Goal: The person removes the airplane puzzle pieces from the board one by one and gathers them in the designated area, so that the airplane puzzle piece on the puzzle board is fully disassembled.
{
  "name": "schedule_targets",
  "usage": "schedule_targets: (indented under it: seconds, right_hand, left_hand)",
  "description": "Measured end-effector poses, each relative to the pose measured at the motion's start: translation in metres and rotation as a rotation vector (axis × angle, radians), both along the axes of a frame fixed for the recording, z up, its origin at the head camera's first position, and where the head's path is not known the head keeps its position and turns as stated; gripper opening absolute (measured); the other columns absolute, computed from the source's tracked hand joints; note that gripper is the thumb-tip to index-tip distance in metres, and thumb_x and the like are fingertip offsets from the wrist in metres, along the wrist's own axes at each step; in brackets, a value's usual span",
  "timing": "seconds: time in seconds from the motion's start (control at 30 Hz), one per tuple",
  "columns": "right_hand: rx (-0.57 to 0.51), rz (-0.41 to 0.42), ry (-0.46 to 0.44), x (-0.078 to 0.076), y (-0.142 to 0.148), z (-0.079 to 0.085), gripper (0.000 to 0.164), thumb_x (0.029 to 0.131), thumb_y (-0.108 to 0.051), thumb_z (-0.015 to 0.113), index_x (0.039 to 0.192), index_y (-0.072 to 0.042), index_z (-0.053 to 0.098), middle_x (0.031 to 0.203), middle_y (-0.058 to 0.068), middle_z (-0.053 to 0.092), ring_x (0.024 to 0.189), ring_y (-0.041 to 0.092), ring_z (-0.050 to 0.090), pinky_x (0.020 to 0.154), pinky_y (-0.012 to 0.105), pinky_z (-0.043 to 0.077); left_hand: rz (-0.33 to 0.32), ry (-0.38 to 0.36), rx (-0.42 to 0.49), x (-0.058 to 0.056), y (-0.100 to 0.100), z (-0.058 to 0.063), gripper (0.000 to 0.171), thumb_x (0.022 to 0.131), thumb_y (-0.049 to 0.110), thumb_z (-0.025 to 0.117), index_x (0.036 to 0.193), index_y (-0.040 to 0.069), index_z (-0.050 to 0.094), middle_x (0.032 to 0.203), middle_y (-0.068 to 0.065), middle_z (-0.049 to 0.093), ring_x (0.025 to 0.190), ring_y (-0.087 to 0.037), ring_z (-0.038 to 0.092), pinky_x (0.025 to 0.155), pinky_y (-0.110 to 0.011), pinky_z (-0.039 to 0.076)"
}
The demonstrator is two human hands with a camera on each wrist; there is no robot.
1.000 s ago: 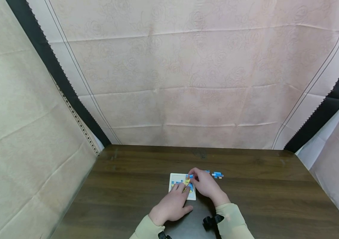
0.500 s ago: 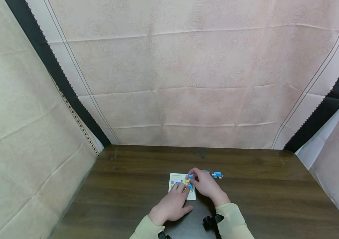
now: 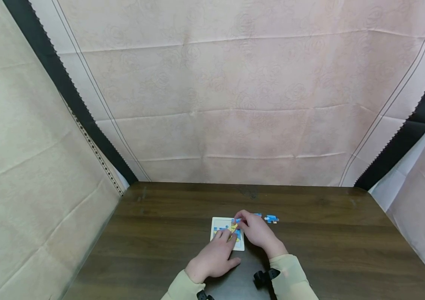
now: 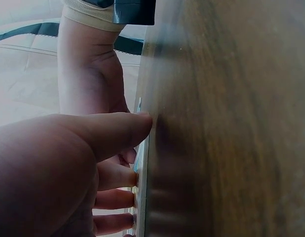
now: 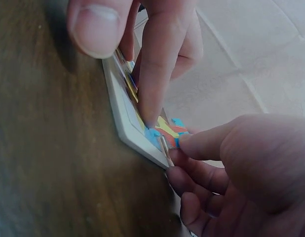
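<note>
Head view forward-down, wrist views low, close, sharing puzzle (image 5: pixel 124 111)

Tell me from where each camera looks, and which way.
Head: on the head, facing forward and down to the table; left hand and right hand show.
Left wrist: on that wrist, facing the puzzle board edge-on; both hands show.
Right wrist: on that wrist, facing the pinched puzzle piece; both hands show.
Wrist views share the puzzle board.

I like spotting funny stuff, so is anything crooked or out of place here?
Yes, a bit: one puzzle piece looks raised at a slant where the right hand pinches it, not flat in the white-rimmed board. Also, blue pieces lie apart from the board, on the table. I see nothing spilled or broken.
</note>
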State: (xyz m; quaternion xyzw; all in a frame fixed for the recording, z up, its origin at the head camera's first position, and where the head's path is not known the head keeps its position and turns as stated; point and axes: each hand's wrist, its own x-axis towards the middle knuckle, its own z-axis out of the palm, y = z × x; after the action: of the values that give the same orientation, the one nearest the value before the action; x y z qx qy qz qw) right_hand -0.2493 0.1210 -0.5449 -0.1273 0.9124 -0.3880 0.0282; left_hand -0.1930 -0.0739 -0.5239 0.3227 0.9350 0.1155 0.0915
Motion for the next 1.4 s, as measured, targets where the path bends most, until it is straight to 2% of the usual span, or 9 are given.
schedule_targets:
  seconds: [0.13,0.37,0.53,0.77,1.0,1.23,1.4]
  right_hand:
    - [-0.019,-0.012,-0.007,0.0,0.0,0.001,0.011,0.109,-0.011,0.062,0.116,-0.015,0.07,0.104,-0.002,0.071,0.091,0.015,0.065,0.091,0.048,0.057]
    - [-0.036,-0.008,-0.023,-0.001,0.002,0.0,0.014,0.11,-0.012,0.061,0.12,-0.014,0.07,0.105,-0.001,0.072,0.091,0.015,0.066,0.09,0.048,0.057]
    - [-0.044,-0.055,-0.031,-0.002,0.009,0.0,0.013,0.11,-0.014,0.062,0.122,-0.015,0.068,0.108,0.001,0.071,0.092,0.018,0.065,0.089,0.049,0.057]
    - [-0.044,-0.115,-0.032,-0.003,0.027,0.001,0.011,0.11,-0.015,0.062,0.12,-0.016,0.067,0.098,-0.002,0.069,0.084,0.017,0.059,0.078,0.041,0.052]
    - [-0.069,-0.153,-0.034,-0.006,0.046,0.007,0.011,0.109,-0.014,0.063,0.119,-0.016,0.068,0.098,0.0,0.068,0.086,0.019,0.059,0.079,0.041,0.05]
    - [-0.057,-0.188,-0.038,-0.007,0.064,0.009,0.013,0.109,-0.015,0.063,0.121,-0.016,0.069,0.102,0.002,0.068,0.089,0.021,0.059,0.079,0.04,0.049]
    - [-0.055,-0.182,-0.043,-0.006,0.077,0.011,0.015,0.109,-0.016,0.063,0.122,-0.016,0.07,0.106,0.003,0.069,0.092,0.023,0.059,0.079,0.04,0.05]
  left_hand:
    - [-0.001,0.005,0.001,0.0,0.0,0.0,0.071,0.104,0.047,0.068,0.159,0.005,0.051,0.144,-0.007,0.05,0.131,-0.023,0.044,0.112,-0.035,0.044]
    - [0.007,-0.003,-0.001,0.0,-0.001,0.0,0.071,0.104,0.046,0.069,0.159,0.005,0.051,0.146,-0.007,0.05,0.134,-0.023,0.043,0.114,-0.036,0.044]
    - [0.01,-0.004,0.004,0.0,-0.001,-0.002,0.071,0.104,0.046,0.069,0.159,0.006,0.051,0.147,-0.007,0.05,0.136,-0.023,0.043,0.114,-0.036,0.044]
    - [0.002,-0.018,0.016,0.001,0.0,-0.005,0.071,0.104,0.047,0.068,0.159,0.006,0.051,0.148,-0.007,0.05,0.139,-0.024,0.042,0.114,-0.037,0.044]
    - [-0.001,0.021,0.004,0.0,0.0,-0.005,0.072,0.103,0.047,0.068,0.159,0.006,0.05,0.151,-0.008,0.049,0.143,-0.026,0.041,0.116,-0.038,0.042]
    - [0.004,0.031,0.012,0.001,-0.001,-0.004,0.072,0.103,0.046,0.069,0.159,0.005,0.05,0.151,-0.009,0.049,0.144,-0.027,0.042,0.116,-0.038,0.042]
    - [0.011,0.016,0.01,0.001,-0.002,-0.001,0.071,0.103,0.045,0.069,0.159,0.005,0.05,0.151,-0.009,0.049,0.143,-0.027,0.042,0.116,-0.038,0.043]
